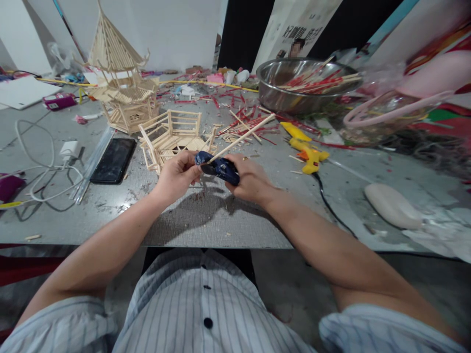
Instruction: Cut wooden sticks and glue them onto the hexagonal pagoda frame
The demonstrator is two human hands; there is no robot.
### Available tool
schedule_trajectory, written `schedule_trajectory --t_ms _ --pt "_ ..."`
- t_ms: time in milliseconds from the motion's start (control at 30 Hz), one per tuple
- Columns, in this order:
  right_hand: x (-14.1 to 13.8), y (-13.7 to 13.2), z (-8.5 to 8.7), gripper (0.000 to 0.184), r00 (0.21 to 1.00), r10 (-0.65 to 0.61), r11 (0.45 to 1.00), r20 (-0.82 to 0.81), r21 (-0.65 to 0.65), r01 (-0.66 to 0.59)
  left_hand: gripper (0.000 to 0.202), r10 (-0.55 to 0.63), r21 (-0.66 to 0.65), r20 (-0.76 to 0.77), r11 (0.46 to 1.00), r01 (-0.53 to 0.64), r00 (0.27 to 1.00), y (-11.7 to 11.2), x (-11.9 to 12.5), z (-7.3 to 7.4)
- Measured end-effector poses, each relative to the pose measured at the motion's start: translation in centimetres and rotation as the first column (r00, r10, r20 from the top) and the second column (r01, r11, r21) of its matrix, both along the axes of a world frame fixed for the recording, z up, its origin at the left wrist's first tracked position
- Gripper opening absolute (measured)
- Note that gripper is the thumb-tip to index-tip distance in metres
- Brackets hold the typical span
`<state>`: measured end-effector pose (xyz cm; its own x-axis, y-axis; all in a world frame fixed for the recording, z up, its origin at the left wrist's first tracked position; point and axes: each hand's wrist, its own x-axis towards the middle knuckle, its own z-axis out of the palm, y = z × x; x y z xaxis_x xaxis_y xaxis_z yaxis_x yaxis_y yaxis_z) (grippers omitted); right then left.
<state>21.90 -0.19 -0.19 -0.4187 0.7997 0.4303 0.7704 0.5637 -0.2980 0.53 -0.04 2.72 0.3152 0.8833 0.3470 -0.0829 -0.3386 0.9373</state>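
A thin wooden stick (243, 138) slants up to the right from between my hands. My left hand (179, 174) pinches its lower end, though the fingertips partly hide the grip. In my right hand (251, 177) is a dark blue hand cutter (222, 168), its jaws at the stick near my left fingers. Whether the blades touch the wood is hard to see. Just behind my hands sits a small wooden frame with railings (184, 139), made of similar sticks. A taller wooden pagoda model (127, 100) with a pointed roof stands beyond it, to the left.
Red and plain stick pieces (245, 125) lie scattered behind my hands. A metal bowl (272, 100) holds more sticks. To the right are a yellow glue gun (311, 157) with a black cord and a pale rounded object (392, 205). A phone (113, 161) and white cables (51, 196) lie left.
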Motion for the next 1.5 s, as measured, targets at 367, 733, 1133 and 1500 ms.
schedule_trajectory --t_ms 367,733,1133,1500 --pt "-0.1 -0.3 0.3 0.054 0.999 -0.035 0.997 0.019 -0.063 0.037 0.021 0.002 0.022 0.033 1.000 -0.003 0.999 0.0 0.1 0.1" --pt "-0.3 -0.7 0.5 0.054 0.995 -0.099 0.981 0.026 -0.165 0.102 0.025 0.020 0.032 0.010 0.999 -0.021 1.000 -0.1 0.0 0.0" --pt "-0.1 -0.7 0.9 0.042 0.990 -0.139 0.981 0.028 -0.132 0.142 0.022 0.260 0.301 -0.208 0.934 -0.192 0.943 -0.4 0.5 -0.9" --pt "0.1 -0.4 0.4 0.048 0.999 0.018 0.996 -0.049 -0.088 -0.023 0.036 0.173 0.284 -0.204 0.952 -0.110 0.964 -0.9 0.6 -0.3"
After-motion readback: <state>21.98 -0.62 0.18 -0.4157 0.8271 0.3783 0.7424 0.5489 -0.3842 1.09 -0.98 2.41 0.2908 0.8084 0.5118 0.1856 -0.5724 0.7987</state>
